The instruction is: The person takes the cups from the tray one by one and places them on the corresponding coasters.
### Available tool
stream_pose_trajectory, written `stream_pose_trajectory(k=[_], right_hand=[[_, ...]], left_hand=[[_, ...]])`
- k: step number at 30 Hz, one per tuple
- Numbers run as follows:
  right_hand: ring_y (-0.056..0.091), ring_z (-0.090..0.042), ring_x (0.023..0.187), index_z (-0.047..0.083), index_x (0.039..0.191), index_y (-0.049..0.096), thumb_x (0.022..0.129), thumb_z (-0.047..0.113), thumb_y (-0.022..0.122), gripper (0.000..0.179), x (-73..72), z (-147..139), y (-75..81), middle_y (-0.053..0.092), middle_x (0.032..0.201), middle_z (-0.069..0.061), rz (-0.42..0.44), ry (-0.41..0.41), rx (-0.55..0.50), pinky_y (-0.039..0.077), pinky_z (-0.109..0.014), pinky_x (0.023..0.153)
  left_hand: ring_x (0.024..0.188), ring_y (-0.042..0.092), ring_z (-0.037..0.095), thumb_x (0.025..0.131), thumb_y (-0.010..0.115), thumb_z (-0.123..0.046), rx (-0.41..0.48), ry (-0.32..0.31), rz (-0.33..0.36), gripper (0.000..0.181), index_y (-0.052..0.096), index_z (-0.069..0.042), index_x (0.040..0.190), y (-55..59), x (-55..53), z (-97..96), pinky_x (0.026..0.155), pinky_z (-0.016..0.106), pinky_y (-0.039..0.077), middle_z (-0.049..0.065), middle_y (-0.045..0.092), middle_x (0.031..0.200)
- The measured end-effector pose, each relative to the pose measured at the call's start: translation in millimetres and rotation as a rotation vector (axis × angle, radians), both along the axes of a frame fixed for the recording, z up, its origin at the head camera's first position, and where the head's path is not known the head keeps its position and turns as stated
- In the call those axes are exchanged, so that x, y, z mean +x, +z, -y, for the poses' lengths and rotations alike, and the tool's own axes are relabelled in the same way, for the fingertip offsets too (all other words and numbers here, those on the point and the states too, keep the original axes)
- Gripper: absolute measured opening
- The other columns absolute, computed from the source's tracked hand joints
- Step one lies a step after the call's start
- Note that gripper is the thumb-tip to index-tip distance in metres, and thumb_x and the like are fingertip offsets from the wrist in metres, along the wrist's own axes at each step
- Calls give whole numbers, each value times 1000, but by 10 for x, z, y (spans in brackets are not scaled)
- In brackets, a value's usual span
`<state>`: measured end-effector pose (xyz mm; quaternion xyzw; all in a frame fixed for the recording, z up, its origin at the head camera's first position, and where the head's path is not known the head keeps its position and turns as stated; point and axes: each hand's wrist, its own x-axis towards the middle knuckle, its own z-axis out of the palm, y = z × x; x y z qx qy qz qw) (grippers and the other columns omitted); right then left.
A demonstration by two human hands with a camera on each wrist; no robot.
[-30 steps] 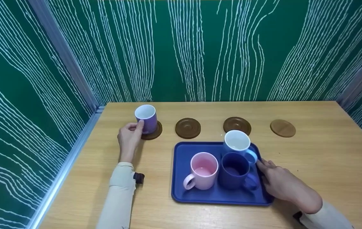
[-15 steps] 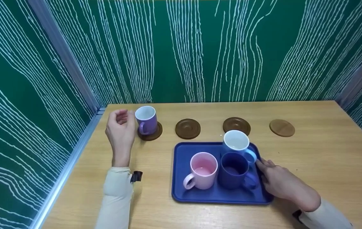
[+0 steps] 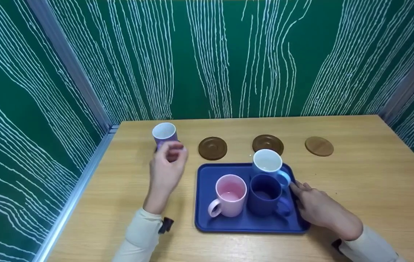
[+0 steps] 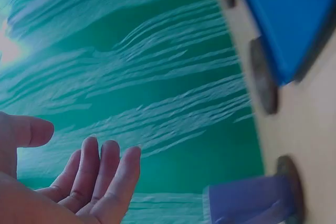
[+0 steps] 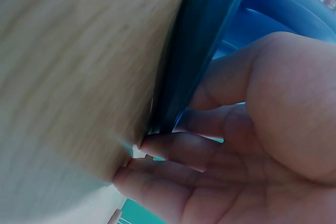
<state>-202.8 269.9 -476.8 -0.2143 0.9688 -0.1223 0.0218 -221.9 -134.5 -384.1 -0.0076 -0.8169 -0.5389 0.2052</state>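
My left hand (image 3: 168, 165) is raised in front of the purple mug (image 3: 164, 132), holding nothing, its fingers loosely bent and the thumb apart in the left wrist view. The mug stands on a round brown coaster (image 4: 291, 187) and is partly hidden by the hand in the head view. My right hand (image 3: 316, 203) holds the right rim of the blue tray (image 3: 250, 230), thumb and fingers around the edge. Standing on the tray are a pink mug (image 3: 230, 198), a dark blue mug (image 3: 265, 200) and a light blue mug (image 3: 268, 160) behind it.
Behind the tray lie two dark round coasters, a left one (image 3: 212, 148) and a right one (image 3: 268, 143), the latter partly covered by the light blue mug. A lighter wooden coaster (image 3: 319, 146) lies further right. Green walls (image 3: 177, 72) enclose the wooden table (image 3: 366, 174).
My left hand let go of the purple mug, drew back to its left, then swung right and now sits in front of it. The right hand stays at the tray.
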Motion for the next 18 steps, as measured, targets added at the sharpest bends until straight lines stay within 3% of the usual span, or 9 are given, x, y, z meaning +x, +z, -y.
stream_pose_trajectory(k=[7,11,18], right_hand=[[50,-63,127,-15,143,50,95,5,61,54,-6,-6,33,48,144,-42,37,-8,-1,46,-70,100],[48,-62,130,-14,145,49,96,6,61,54,-21,-12,44,46,145,-42,66,-18,8,45,-70,101],[47,-61,131,-14,146,48,96,7,60,55,-22,-1,42,45,146,-41,82,-29,13,44,-70,102]], left_hand=[[92,74,20,94,74,-25,-68,-102,71,26,71,-10,115,-242,138,-88,90,43,58,0,77,93],[96,72,16,95,73,-27,-100,-183,121,23,71,-14,113,-353,223,-92,91,40,58,-3,76,97],[103,71,19,95,74,-35,-106,-350,232,33,68,-13,118,-580,341,-86,93,43,57,-2,76,103]])
